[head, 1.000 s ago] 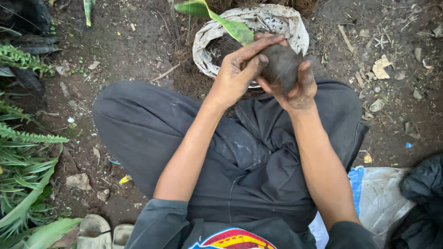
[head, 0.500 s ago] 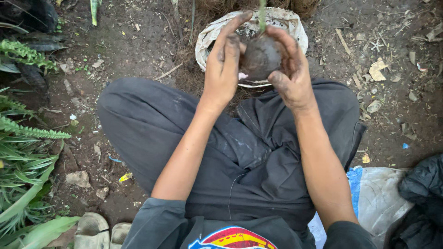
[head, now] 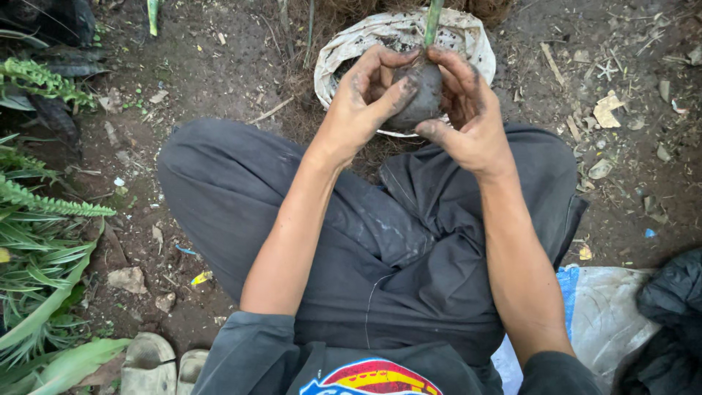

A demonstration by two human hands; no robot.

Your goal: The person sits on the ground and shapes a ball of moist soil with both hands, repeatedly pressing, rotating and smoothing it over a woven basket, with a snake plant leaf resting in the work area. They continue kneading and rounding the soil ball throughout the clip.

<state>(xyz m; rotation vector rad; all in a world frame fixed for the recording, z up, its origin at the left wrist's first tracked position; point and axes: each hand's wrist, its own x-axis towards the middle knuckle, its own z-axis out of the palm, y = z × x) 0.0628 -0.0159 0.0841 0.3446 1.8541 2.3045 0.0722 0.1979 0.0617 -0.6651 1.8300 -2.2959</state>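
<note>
A second ago the dark round ball of soil (head: 415, 95) lay tipped in the right hand (head: 472, 121), its green stem pointing left over the rolled-down white sack (head: 344, 51); now the green stem (head: 433, 20) stands upright; the left hand (head: 365, 102) has closed its thumb across the ball's front.

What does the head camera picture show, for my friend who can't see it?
Two muddy hands, left hand and right hand, cup a dark ball of soil with a green stem sticking up. Behind it sits a white sack on the dirt ground; the person sits cross-legged in dark trousers.
</note>
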